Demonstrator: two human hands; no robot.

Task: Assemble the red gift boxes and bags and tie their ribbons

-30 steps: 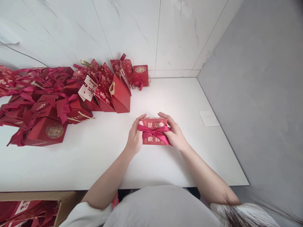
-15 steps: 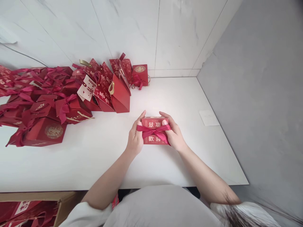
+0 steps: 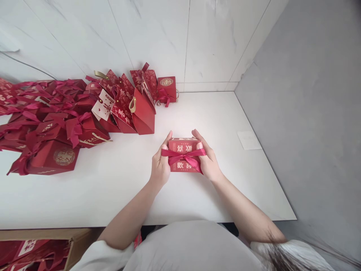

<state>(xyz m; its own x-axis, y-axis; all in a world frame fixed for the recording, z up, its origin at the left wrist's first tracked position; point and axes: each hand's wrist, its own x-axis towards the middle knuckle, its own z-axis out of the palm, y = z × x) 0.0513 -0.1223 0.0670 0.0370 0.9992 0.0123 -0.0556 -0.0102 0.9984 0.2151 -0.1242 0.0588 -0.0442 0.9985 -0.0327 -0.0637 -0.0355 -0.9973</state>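
A small red gift box (image 3: 183,168) with white and gold Chinese characters sits on the white table in front of me. A dark red ribbon bow (image 3: 184,156) is tied across its top. At the box's left side, my left hand (image 3: 161,162) has its thumb on the left loop and its fingers along the wall. My right hand (image 3: 208,160) mirrors it, thumb on the right loop, index finger stretched toward the far edge. Both loops are spread outward, away from the knot. The undersides of the fingers are partly hidden.
Several red gift boxes with ribbons (image 3: 56,158) crowd the left of the table (image 3: 126,192). Upright red boxes (image 3: 145,116) and a small bowed box (image 3: 167,83) stand by the tiled wall. A white paper (image 3: 249,140) lies right. An open carton (image 3: 73,244) holds more, lower left.
My hands have moved slightly apart, the right one outward, drawing the bow's loops a little wider. My right index finger has shifted away from the box's far edge. The box stays in place.
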